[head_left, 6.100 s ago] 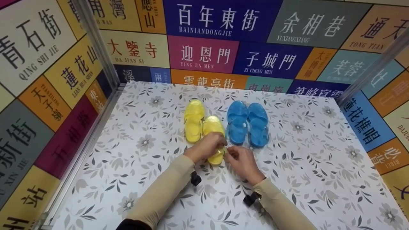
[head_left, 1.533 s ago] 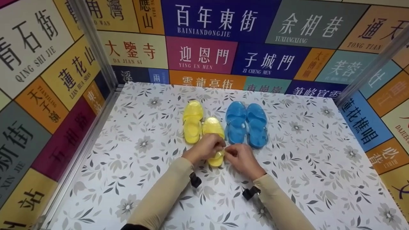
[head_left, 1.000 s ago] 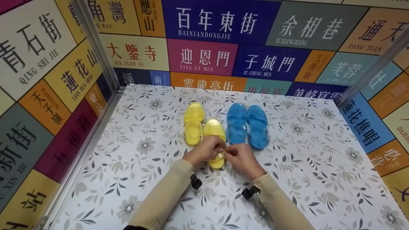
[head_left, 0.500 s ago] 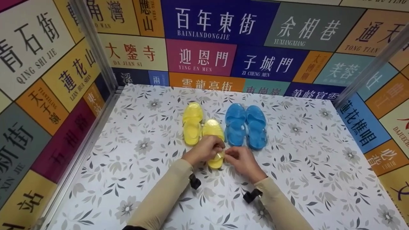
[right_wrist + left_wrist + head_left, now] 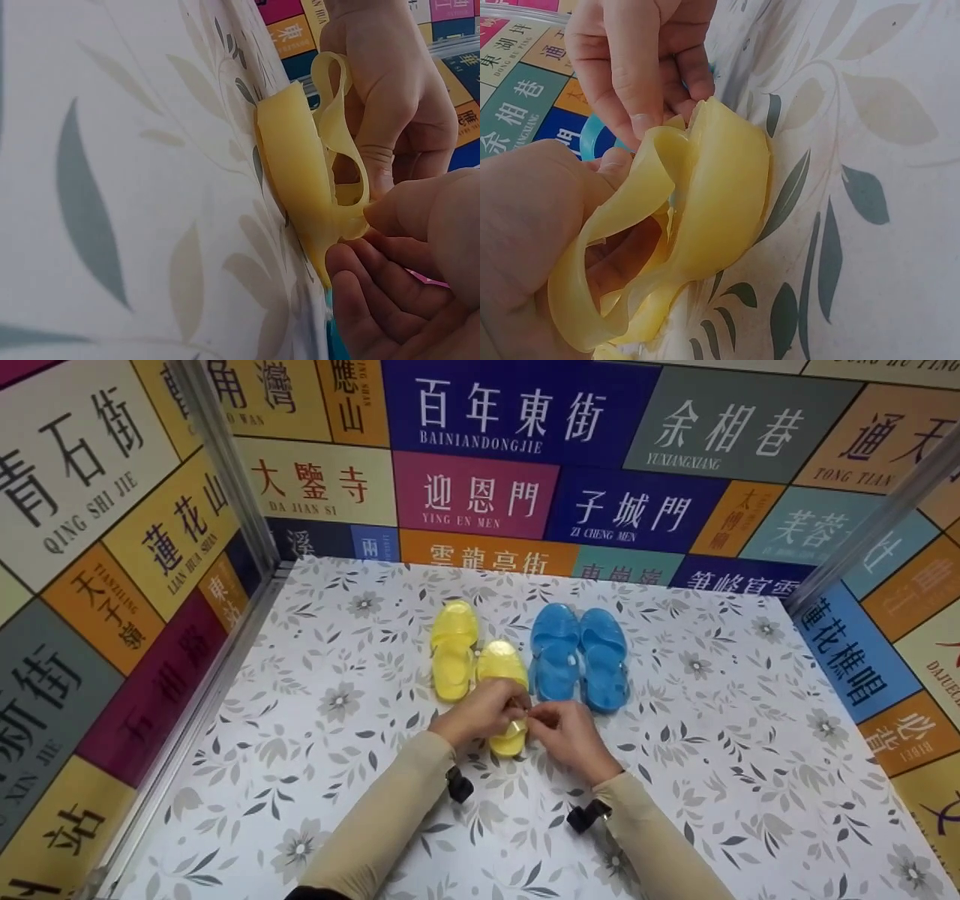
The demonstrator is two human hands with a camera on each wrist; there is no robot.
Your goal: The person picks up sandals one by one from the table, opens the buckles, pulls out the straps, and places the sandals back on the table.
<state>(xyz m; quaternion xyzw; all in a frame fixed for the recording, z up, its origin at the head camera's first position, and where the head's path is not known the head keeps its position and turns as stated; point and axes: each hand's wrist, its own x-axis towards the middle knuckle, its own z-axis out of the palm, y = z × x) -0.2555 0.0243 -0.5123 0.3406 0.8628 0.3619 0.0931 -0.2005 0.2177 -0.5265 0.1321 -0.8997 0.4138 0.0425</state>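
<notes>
In the head view a yellow jelly sandal (image 5: 501, 660) lies toe away from me, its middle covered by my hands. My left hand (image 5: 484, 709) reaches over it and grips the heel strap (image 5: 574, 300) near its right side, the fingers passing through the strap's loop. From the right, my right hand (image 5: 570, 731) pinches the strap at the sandal's side between thumb and forefinger, fingertips right beside the left ones. The right wrist view shows the sole's edge (image 5: 292, 157) on the tabletop. The strap's fastening is hidden behind the fingertips.
Another yellow sandal (image 5: 453, 660) lies just left and farther back. Two blue sandals (image 5: 555, 652) stand side by side on the right, close to my right hand. Sign-printed panels (image 5: 472, 495) wall in the flower-patterned table (image 5: 337, 795) at the back and sides.
The right hand has shifted slightly up and left, bringing its fingertips back against the left hand's. Six seconds ago they were farther apart. The sandals have kept their places.
</notes>
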